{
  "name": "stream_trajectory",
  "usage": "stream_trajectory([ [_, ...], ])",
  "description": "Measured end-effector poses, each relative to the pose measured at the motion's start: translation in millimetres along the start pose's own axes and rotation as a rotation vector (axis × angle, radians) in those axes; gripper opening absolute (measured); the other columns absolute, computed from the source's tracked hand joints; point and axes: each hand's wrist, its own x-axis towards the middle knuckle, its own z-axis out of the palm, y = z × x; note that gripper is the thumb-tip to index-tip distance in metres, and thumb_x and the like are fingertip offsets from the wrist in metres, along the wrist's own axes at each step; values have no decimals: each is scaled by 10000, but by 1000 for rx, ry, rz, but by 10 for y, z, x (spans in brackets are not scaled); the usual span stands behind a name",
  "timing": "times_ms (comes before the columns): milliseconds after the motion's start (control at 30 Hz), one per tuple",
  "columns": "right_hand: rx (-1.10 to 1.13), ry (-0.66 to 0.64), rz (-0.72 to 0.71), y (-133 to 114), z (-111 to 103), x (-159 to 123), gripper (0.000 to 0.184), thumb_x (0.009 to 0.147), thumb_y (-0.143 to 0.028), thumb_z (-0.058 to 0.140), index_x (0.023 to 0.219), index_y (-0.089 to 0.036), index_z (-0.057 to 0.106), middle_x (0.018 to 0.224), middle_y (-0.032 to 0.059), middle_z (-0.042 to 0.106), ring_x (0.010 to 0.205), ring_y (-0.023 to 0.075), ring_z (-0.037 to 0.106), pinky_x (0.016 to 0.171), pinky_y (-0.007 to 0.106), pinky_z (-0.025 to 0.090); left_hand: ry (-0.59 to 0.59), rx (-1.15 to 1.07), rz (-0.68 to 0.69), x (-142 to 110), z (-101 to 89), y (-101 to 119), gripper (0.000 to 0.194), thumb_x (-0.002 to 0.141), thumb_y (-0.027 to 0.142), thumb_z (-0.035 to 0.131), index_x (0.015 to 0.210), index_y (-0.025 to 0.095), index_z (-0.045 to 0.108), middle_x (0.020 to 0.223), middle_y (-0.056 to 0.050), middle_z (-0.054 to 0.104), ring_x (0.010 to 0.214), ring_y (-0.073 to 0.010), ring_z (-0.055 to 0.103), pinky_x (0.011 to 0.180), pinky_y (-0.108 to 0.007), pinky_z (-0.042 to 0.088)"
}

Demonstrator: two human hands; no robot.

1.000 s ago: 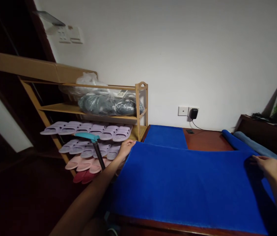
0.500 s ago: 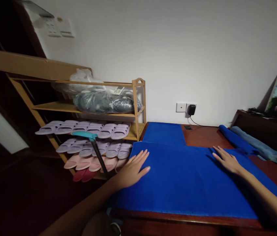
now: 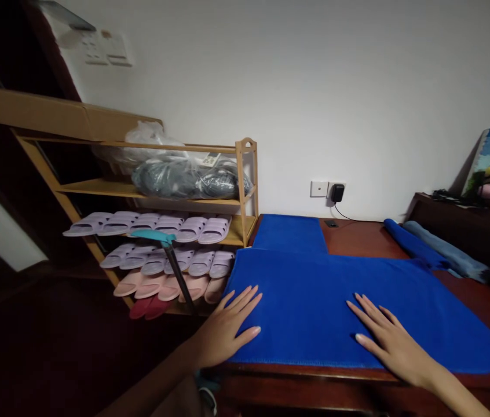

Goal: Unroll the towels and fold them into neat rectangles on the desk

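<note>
A blue cloth (image 3: 306, 307) lies spread over the front of a reddish-brown wooden table (image 3: 358, 238). My left hand (image 3: 230, 324) rests on the cloth's left edge, palm down and fingers spread. Lower right of the cloth's middle, my right hand (image 3: 386, 339) lies with its fingers stretched out, touching the cloth near its front edge. Neither hand grips anything. Behind the large cloth is a folded blue cloth (image 3: 288, 233), partly overlapped by it.
Rolled blue cloth (image 3: 414, 243) and a grey-blue roll (image 3: 447, 250) lie at the table's right. On the left, a wooden rack (image 3: 240, 174) holds several slippers (image 3: 214, 229) and plastic-wrapped bundles (image 3: 184, 176). A teal-topped pole (image 3: 178, 272) stands before it. A black adapter (image 3: 337, 193) is plugged into the wall.
Both hands have slid toward me across the cloth, the right one also leftward. The cloth's front edge now sits slightly farther back on the table.
</note>
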Motion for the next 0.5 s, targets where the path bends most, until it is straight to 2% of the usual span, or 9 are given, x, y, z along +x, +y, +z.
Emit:
stream_trajectory([
  [200, -3, 36, 12, -145, 20, -244, 659, 892, -580, 365, 1470, -422, 91, 1539, -40, 74, 1408, 257, 135, 1121, 519, 184, -47, 1, -9, -32, -2, -19, 591, 956, 508, 343, 1483, 296, 179, 1536, -46, 192, 1400, -265, 202, 1114, -503, 186],
  [333, -32, 19, 23, -146, -22, -333, 628, 909, -564, 331, 1474, -398, 113, 1543, -35, 105, 1409, 227, 142, 1123, 477, 213, -64, 23, -10, -74, -38, -13, 586, 961, 512, 329, 1484, 309, 161, 1536, -37, 190, 1403, -260, 193, 1115, -508, 185],
  [400, -48, 49, 72, 18, -51, -375, 615, 911, -565, 317, 1471, -407, 118, 1542, -41, 115, 1406, 218, 164, 1112, 468, 245, -59, 29, -13, -97, -51, -16, 592, 959, 517, 334, 1484, 315, 151, 1536, -32, 189, 1403, -258, 194, 1115, -502, 194],
  [500, -126, 218, 221, 577, -47, -496, 644, 884, -604, 315, 1472, -382, 172, 1537, -7, 158, 1393, 259, 210, 1080, 520, 271, -29, 23, -20, -133, -41, -42, 586, 968, 493, 330, 1486, 329, 112, 1538, -14, 187, 1403, -246, 194, 1119, -490, 198],
])
